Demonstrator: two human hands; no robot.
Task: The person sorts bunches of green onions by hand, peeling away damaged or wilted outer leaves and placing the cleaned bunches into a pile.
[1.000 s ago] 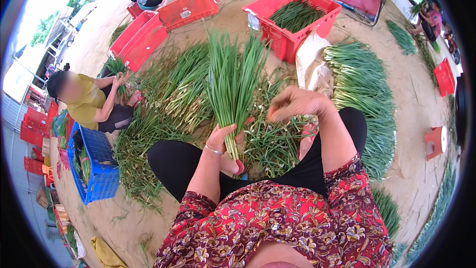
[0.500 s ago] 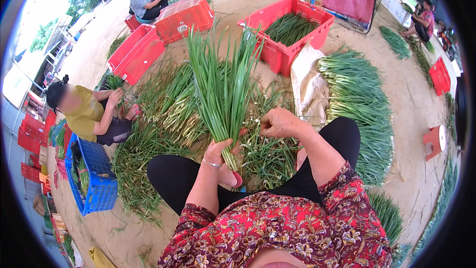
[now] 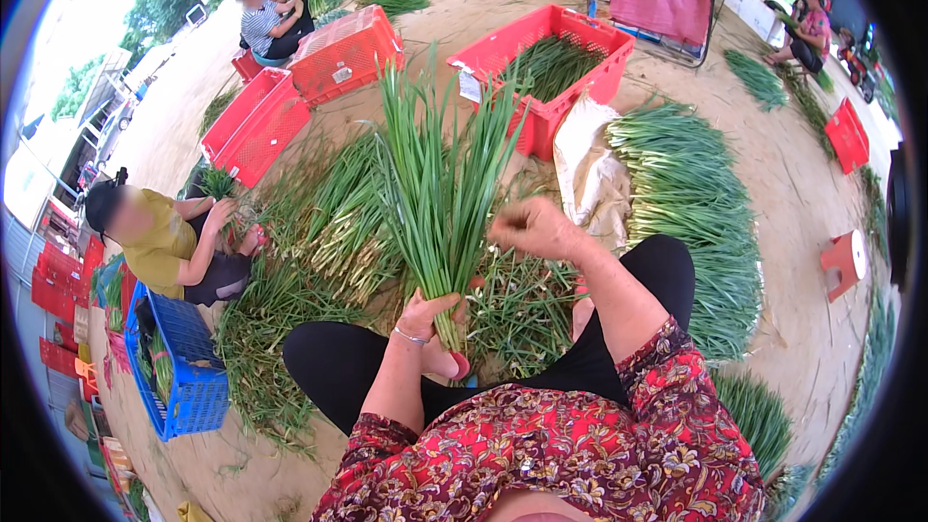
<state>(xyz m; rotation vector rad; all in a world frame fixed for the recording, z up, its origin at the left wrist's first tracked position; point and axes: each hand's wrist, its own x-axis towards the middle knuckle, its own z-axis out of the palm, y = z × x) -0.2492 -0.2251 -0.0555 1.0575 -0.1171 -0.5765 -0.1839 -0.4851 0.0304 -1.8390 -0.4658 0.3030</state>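
Note:
My left hand (image 3: 425, 319) wraps round the lower stems of a bunch of chives (image 3: 440, 203), whose long flat leaves fan upward in front of me. On that wrist sits a silver bangle. Just right of the bunch, level with its lower leaves, is my right hand (image 3: 536, 229), its fingers curled and a little blurred; whether anything is pinched in them cannot be made out. Below and between my knees lies a heap of loose trimmed leaves (image 3: 522, 314). Behind the held bunch, to the left, is a pile of chives (image 3: 353, 232) with pale stem ends.
Laid-out chives (image 3: 691, 222) form a long row on the right beside a white sack (image 3: 585, 159). A red crate (image 3: 551, 101) with greens stands ahead. Two red crates (image 3: 256, 126) and a blue crate (image 3: 179, 362) are left, near a seated co-worker (image 3: 159, 242). A red stool (image 3: 844, 266) stands far right.
My right hand has moved left, closer to the held chives. The bunch's leaves spread slightly wider, while my left hand keeps its grip. The whole view has shifted a little.

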